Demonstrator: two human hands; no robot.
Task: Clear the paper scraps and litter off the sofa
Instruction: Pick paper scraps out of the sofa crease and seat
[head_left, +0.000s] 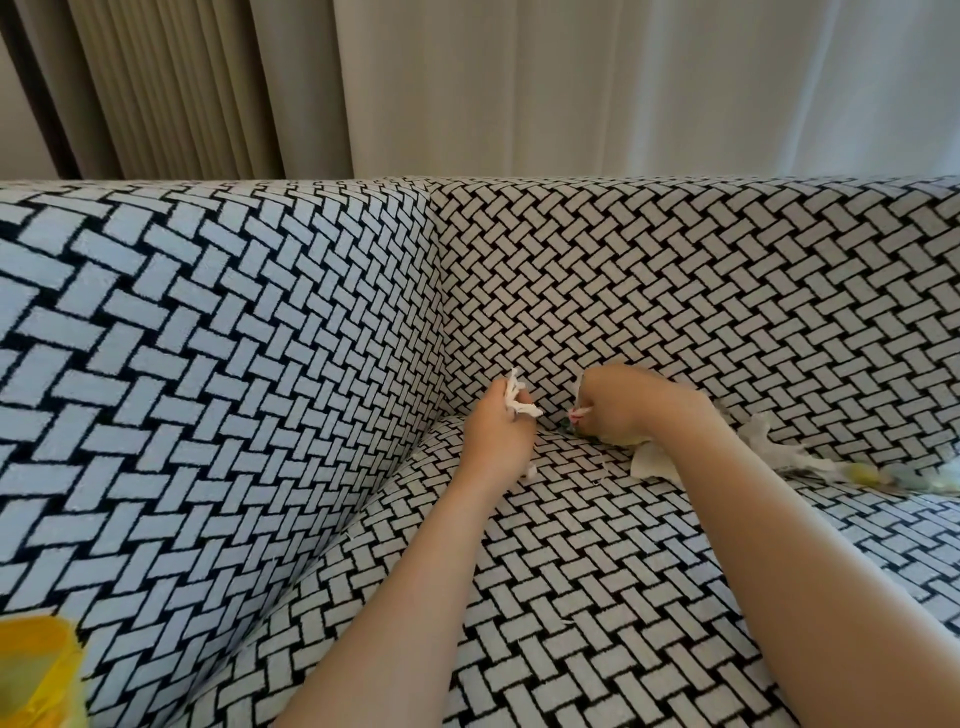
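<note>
The sofa (571, 561) wears a black-and-white woven-pattern cover. My left hand (496, 431) is at the back corner of the seat, closed around crumpled white paper scraps (514, 397) that stick out above the fingers. My right hand (618, 402) is just right of it, fingers pinched on small litter (577, 414) with a pink edge, down at the seat's back crease. A white paper piece (652, 460) lies under my right wrist. More litter trails right along the crease: a clear wrapper (763, 439) and yellow-green scraps (883, 475).
The sofa's left armrest (208, 389) rises close beside my left arm. A yellow bag or bin (36, 670) shows at the bottom left corner. Beige and white curtains (519, 88) hang behind the backrest.
</note>
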